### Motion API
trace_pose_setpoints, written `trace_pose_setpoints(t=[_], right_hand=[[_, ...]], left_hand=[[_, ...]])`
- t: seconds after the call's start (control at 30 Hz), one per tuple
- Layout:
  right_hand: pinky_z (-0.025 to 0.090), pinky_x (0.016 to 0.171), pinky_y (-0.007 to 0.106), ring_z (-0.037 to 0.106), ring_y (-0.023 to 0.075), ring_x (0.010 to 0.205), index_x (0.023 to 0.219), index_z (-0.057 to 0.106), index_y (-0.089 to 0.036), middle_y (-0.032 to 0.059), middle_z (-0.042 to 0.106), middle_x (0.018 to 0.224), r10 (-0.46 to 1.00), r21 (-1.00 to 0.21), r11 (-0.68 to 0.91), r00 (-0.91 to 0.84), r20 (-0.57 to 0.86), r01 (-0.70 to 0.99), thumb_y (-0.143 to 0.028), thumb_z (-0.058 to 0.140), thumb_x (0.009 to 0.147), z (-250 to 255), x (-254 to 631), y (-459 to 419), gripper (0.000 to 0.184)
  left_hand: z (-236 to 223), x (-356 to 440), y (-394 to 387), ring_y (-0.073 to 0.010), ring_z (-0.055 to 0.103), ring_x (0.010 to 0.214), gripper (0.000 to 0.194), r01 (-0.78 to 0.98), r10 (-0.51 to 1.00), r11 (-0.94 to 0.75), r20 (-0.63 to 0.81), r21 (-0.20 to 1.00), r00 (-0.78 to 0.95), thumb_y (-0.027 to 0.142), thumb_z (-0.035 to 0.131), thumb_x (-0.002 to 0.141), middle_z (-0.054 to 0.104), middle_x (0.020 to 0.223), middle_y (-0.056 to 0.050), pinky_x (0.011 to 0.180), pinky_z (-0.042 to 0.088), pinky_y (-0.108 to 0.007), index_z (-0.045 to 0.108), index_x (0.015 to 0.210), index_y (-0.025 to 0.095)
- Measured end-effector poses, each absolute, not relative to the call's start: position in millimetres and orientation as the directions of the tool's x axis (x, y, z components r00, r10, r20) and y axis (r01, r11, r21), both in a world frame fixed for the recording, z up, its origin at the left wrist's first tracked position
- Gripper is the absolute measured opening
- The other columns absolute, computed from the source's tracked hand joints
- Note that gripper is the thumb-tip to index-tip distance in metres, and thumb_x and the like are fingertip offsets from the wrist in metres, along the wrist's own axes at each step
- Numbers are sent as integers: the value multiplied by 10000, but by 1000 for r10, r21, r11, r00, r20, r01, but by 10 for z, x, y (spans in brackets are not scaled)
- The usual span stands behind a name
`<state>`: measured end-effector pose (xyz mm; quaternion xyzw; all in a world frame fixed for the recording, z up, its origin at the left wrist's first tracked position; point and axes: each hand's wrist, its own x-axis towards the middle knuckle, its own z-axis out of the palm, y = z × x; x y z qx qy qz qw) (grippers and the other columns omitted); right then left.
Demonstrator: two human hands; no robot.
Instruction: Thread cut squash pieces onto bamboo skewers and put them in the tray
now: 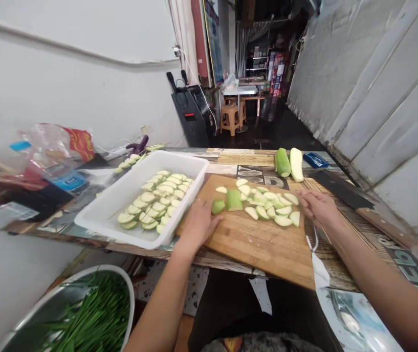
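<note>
A wooden cutting board (256, 242) lies on the table before me, with a pile of pale green squash slices (273, 205) on it. Beside the pile are a thick cut squash chunk (234, 200) and a small end piece (218, 206). My left hand (198, 222) rests on the board's left edge, fingers stretched and thumb apart, holding nothing. At the board's right edge my right hand (318, 208) is closed in a pinch, close to one slice (291, 198); what its fingertips hold is hidden. Thin wooden skewers (348, 221) lie right of that hand.
Left of the board stands a white plastic tray (87, 219) with rows of skewered slices. A cleaver (341, 188) lies at right. Whole squash (282, 163) and a blue dish (316, 160) sit at the far edge. A metal basin (132, 298) of green stalks is below left.
</note>
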<state>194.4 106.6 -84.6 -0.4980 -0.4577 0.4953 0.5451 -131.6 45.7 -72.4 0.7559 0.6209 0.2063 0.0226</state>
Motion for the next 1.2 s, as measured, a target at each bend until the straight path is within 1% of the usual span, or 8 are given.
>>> trace_pose_setpoints(t=[0.13,0.23,0.37,0.57,0.67,0.8,1.07,1.2], right_hand=[[127,258,137,264,0,280,834,603,-129,-65,427,481,998,-996,19,69,13,-92,-333,607,728,-874,1955,1079,230],[135,253,137,272,4,276,818,602,-126,-68,425,465,997,-995,27,69,20,-97,-325,607,719,-877,1950,1086,222],[135,248,140,274,8,274,776,586,-125,-72,424,447,997,-992,18,77,9,-123,-307,603,703,-852,1932,1085,196],[116,242,146,251,6,265,748,571,-123,-74,429,428,995,-990,8,101,-6,-139,-282,600,696,-832,1921,1081,169],[115,245,140,249,2,270,741,567,-123,-75,432,435,996,-989,9,88,-4,-149,-277,593,701,-850,1929,1092,161],[115,244,142,254,5,269,754,570,-120,-73,434,440,997,-987,-12,74,-24,-157,-282,590,707,-857,1945,1107,170],[103,245,149,248,6,260,740,575,-117,-71,433,436,998,-979,-9,67,-23,-203,-286,593,702,-838,1960,1067,175],[106,242,156,248,10,252,714,556,-127,-70,438,430,994,-975,4,107,-21,-223,-296,588,703,-863,1940,1062,172]], left_hand=[[-844,-1369,529,-231,521,934,324,874,924,-266,368,408,109,337,536,774,579,980,-88,814,404,-357,531,1058,181],[-911,-1374,555,-221,536,881,300,850,903,-298,416,434,104,328,541,766,594,921,-80,777,416,-341,551,1030,184],[-907,-1320,513,-217,529,851,291,873,876,-325,464,365,132,309,539,763,599,878,-83,773,405,-342,562,1015,165],[-879,-1280,468,-220,530,845,267,913,856,-339,476,226,200,319,485,806,607,835,-84,776,396,-335,573,1002,161],[-902,-1292,474,-230,530,885,300,915,844,-361,481,181,238,321,430,837,619,900,-100,812,388,-351,563,1049,157],[-919,-1304,489,-241,511,969,353,918,835,-364,493,159,245,313,373,862,604,1045,-119,870,368,-369,541,1115,134],[-886,-1298,503,-241,528,929,376,942,862,-319,445,107,242,343,353,863,610,1000,-110,854,380,-372,532,1133,149],[-915,-1318,586,-236,520,971,371,944,876,-313,416,106,244,327,362,857,590,1065,-104,873,383,-364,525,1148,163]])
